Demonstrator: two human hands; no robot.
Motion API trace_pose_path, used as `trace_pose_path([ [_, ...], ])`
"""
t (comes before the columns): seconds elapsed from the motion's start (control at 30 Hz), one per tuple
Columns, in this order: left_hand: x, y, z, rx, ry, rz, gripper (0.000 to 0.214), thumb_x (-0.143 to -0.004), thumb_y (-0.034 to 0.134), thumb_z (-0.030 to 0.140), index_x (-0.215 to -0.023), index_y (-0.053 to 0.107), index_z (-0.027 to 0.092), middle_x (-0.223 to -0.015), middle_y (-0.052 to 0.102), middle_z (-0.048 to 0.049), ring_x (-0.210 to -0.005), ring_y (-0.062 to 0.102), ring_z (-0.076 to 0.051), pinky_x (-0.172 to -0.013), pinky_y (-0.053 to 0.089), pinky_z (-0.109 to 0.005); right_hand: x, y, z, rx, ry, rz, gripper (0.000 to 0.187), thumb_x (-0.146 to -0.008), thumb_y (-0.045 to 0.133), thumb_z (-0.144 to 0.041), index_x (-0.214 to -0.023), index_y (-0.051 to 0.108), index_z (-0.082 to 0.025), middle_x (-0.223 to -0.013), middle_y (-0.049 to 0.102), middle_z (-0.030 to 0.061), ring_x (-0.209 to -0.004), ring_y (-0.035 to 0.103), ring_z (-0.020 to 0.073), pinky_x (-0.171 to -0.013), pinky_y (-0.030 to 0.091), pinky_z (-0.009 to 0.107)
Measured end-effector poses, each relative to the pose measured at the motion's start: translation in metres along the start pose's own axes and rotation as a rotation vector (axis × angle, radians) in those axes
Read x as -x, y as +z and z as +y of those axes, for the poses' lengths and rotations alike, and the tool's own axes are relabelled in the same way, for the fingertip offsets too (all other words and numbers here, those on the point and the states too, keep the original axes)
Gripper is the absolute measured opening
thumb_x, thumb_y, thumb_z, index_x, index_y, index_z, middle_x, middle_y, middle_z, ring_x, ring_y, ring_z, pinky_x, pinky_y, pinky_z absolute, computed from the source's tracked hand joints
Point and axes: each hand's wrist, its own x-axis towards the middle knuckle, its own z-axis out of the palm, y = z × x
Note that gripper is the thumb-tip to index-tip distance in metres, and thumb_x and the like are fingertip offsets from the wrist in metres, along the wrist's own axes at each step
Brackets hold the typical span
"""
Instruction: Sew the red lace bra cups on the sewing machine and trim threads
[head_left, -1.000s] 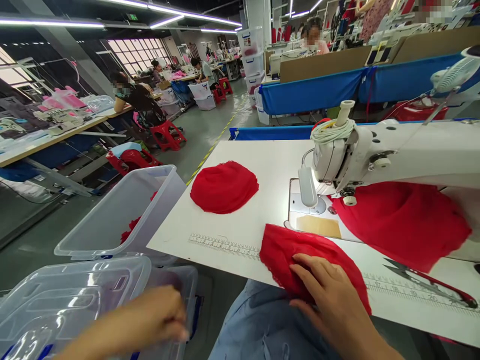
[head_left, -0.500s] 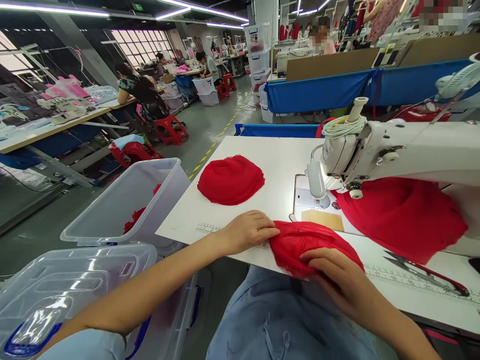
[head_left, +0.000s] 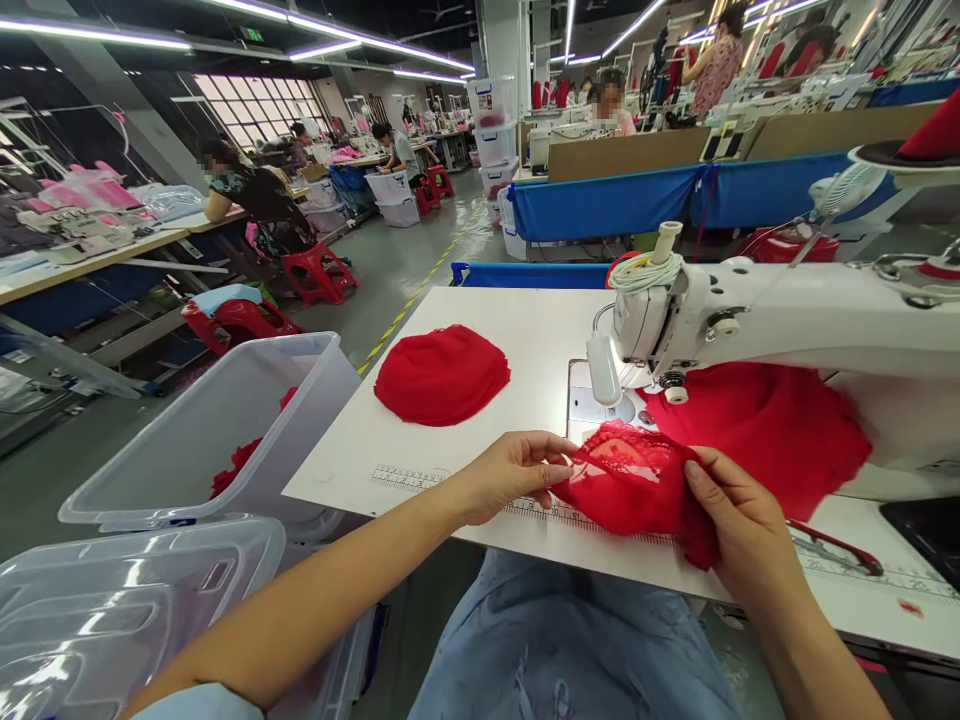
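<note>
A red fabric piece with a lace edge [head_left: 626, 490] is stretched between my hands over the front of the white table. My left hand [head_left: 521, 475] pinches its left corner, fingers closed. The right end is gripped between thumb and fingers of my right hand [head_left: 739, 510]. Just beyond the lace stands the white sewing machine [head_left: 750, 315], its needle area partly hidden by a small lamp [head_left: 603, 368]. A larger red cloth [head_left: 772, 430] lies under the machine's arm. On the left part of the table rests a stack of red fabric pieces [head_left: 442, 375].
An open clear bin [head_left: 202, 430] with red scraps stands left of the table [head_left: 337, 450], behind a lidded clear box [head_left: 135, 610]. Scissors [head_left: 840, 548] lie right of my right hand. A small fan [head_left: 847, 190] is behind the machine. Other people sit at machines farther off.
Both hands have lifted and spread the red piece, so its lace edge now shows. My right hand has moved from lying over the cloth to gripping its right end. The view has shifted slightly.
</note>
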Motion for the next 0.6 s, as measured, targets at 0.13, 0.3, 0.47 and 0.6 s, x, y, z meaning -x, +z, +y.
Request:
trace_pose_path([
  [0.13,0.004,0.008,0.006,0.070,-0.112,0.018,0.039,-0.055,0.090,0.039,-0.072,0.066,0.012,-0.068,0.063,-0.0011,-0.058,0.058,-0.008,-0.048,0.042,-0.017,0.009,0.004,-0.004,0.241,-0.211,0.192,0.032,-0.082,0.065,-0.048,-0.100,0.067,-0.022,-0.087,0.069,0.0043,-0.076,0.065,0.0189,-0.068,0.055,0.032],
  [0.3,0.008,0.030,0.008,0.325,-0.089,0.101,0.042,-0.053,0.091,0.036,-0.069,0.060,0.013,-0.073,0.063,0.0013,-0.061,0.062,-0.010,-0.055,0.051,-0.021,0.034,0.028,-0.014,0.637,-0.589,0.308,0.019,-0.087,0.061,-0.036,-0.098,0.063,-0.020,-0.086,0.066,0.0067,-0.070,0.062,0.0173,-0.063,0.053,0.030],
  [0.47,0.009,0.049,0.003,0.330,0.044,0.078,0.033,-0.060,0.088,0.035,-0.065,0.065,0.011,-0.069,0.063,-0.0006,-0.065,0.061,-0.011,-0.067,0.053,-0.025,0.043,0.048,-0.021,0.572,-0.488,0.053,0.015,-0.087,0.063,-0.035,-0.092,0.065,-0.022,-0.074,0.068,0.0021,-0.059,0.061,0.0148,-0.052,0.052,0.024],
  [0.6,0.010,0.053,0.005,0.195,0.159,0.076,0.027,-0.068,0.082,0.036,-0.070,0.072,0.011,-0.069,0.062,-0.0019,-0.065,0.056,-0.010,-0.065,0.049,-0.023,0.036,0.049,-0.025,0.478,-0.486,0.105,0.012,-0.090,0.059,-0.030,-0.086,0.068,-0.022,-0.079,0.070,0.0023,-0.067,0.064,0.0155,-0.059,0.053,0.025],
])
